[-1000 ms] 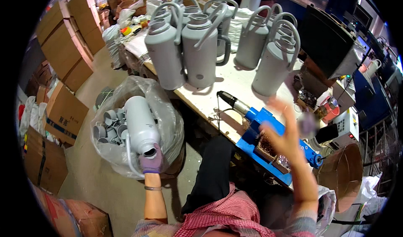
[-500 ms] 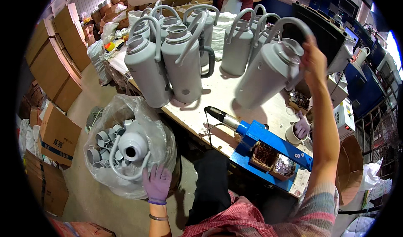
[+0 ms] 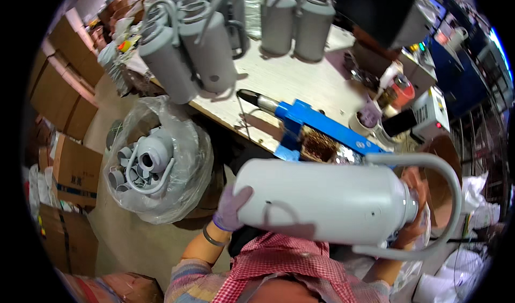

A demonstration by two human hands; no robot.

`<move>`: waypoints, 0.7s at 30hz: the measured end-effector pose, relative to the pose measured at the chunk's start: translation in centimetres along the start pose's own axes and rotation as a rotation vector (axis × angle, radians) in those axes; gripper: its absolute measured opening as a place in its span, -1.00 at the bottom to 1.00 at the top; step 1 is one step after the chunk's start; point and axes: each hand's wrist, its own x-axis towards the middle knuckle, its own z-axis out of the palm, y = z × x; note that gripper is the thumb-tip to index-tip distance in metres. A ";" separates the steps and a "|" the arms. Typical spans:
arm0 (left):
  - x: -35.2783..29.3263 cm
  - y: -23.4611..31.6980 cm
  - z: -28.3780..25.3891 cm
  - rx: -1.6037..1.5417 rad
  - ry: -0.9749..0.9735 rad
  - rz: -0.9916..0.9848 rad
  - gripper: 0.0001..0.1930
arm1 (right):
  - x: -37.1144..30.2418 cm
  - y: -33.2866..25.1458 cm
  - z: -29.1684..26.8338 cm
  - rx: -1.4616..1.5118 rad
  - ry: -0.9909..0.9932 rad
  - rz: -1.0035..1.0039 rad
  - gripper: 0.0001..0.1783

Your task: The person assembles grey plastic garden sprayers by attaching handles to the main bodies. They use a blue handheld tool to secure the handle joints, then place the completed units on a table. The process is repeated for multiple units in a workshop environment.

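A large light-grey vacuum jug body lies on its side in front of me, its base to the left and its neck to the right. Its curved carrying handle swings out past the neck. My left hand, in a purple glove, grips the base with the thumb over the edge. My bare right hand is closed around the neck, partly hidden behind it. Two small dark holes show on the jug's side. Just beyond it is a blue bench machine with a metal nose, its boxes of small parts partly covered by the jug.
Several grey jugs stand at the far left of the white table, others farther back. At left a clear plastic bag holds grey collars and a handled top piece. A mug with a purple glove stands at right. Cardboard boxes line the left.
The jug has come off the table toward me and been tipped onto its side. My left hand has moved from beside the bag to its base. The view has shifted.
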 end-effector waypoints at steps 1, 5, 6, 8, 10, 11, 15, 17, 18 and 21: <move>-0.9 -2.2 0.6 0.449 -0.152 0.284 -0.75 | -2.8 -1.3 -0.8 -0.225 -0.037 0.079 0.12; 3.6 -2.3 3.9 0.713 -0.732 -0.371 -0.76 | -10.7 -4.0 -7.4 -0.579 0.155 0.386 -0.28; 5.9 -2.8 5.0 0.706 -0.610 -0.212 -0.75 | -12.6 -4.6 -8.4 -0.568 0.248 0.454 -0.34; 10.5 -6.4 7.5 0.703 -0.437 0.199 -0.71 | -16.4 -4.9 -11.4 -0.583 0.406 0.525 -0.40; 16.0 -11.1 9.8 0.919 -0.493 0.314 -0.61 | -21.2 -3.1 -15.7 -0.628 0.566 0.525 -0.44; 18.4 -12.8 11.0 1.114 -0.591 0.155 -0.53 | -22.0 -3.1 -16.2 -0.552 0.652 0.526 -0.44; 22.7 -15.3 14.9 1.238 -0.902 -0.207 -0.26 | -21.7 -6.3 -15.3 -0.373 0.675 0.465 -0.46; 22.5 -15.0 14.7 1.356 -1.041 -0.361 -0.28 | -21.2 -7.5 -15.0 -0.384 0.604 0.440 -0.46; 21.7 -16.5 13.6 1.308 -0.903 -0.187 -0.39 | -21.7 -7.3 -15.4 -0.416 0.615 0.437 -0.45; 20.7 -16.3 12.1 0.969 -0.688 -0.042 -0.41 | -28.8 -3.3 -19.9 -0.821 0.707 0.366 -0.45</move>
